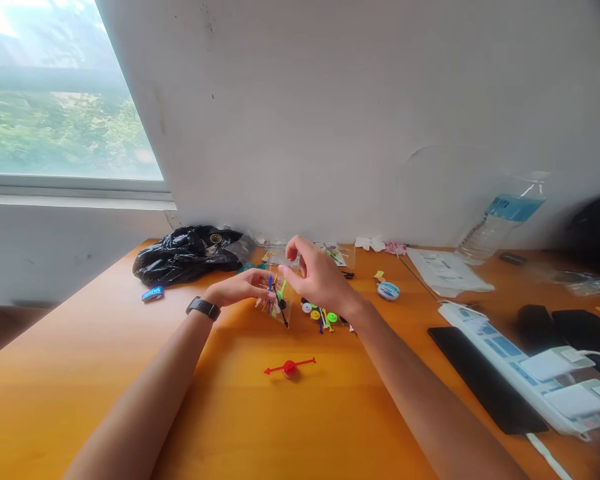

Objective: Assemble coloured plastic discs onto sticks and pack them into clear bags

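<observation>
My left hand (244,288), with a black watch on its wrist, is closed on a clear plastic bag (286,313) holding colourful spinner parts. Green, blue and black pieces show inside it. Just above and right of the bag is my right hand (317,277), its index finger bent and its thumb tip a little apart from it. I see nothing between those two; the other fingers are hidden. Nearer to me, a red arrow spinner (290,368) rests on the table. Beside the bag lie loose spinner parts (325,317), with round discs and thin arrows, partly behind my right wrist.
A black plastic bag (190,257) and a small blue packet (153,294) lie at the left. Toward the back right are a round tin-like container (388,291), a white package (450,272) and a water bottle (500,223). A power strip (505,353) and black slab (480,373) occupy the right.
</observation>
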### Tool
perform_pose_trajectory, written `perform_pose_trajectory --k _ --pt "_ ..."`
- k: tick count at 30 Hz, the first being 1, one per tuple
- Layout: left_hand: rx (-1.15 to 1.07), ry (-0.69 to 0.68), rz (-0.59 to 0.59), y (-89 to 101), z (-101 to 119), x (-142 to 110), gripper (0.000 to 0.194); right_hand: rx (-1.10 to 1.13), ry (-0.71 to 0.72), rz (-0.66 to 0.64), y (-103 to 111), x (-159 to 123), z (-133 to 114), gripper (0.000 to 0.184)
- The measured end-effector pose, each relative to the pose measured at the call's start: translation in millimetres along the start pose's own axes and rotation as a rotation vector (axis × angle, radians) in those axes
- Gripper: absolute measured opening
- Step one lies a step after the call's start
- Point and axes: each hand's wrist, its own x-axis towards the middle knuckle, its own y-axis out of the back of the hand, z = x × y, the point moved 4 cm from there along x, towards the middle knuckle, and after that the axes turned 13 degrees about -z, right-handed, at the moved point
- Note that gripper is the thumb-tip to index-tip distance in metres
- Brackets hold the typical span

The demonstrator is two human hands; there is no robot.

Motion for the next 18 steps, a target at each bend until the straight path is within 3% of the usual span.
perform_pose_trajectory --k 2,5,8,10,13,18 --pt "-0.137 -0.021 0.115 5.3 -5 -4 0.036 -0.02 0.01 -0.229 -1 -6 -4 0.009" --pt "-0.317 -0.06 0.266 12.2 -13 -8 0.035 -0.052 -0.023 -0.753 -21 -21 -1 0.015" --pt "-0.371 -0.126 0.276 14.7 -19 -5 0.041 -0.187 -0.2 -1.081 -45 -29 11 0.021" --pt "-0.375 -0.15 0.256 15.8 -25 -1 0.047 -0.25 -0.273 -1.221 -60 -30 15 0.021" --pt "-0.367 -0.155 0.237 17.3 -34 3 0.045 -0.271 -0.253 -1.336 -76 -27 15 0.019" --pt "-0.39 -0.185 0.2 13.7 -38 4 0.045 -0.263 -0.216 -1.349 -86 -27 15 0.014"
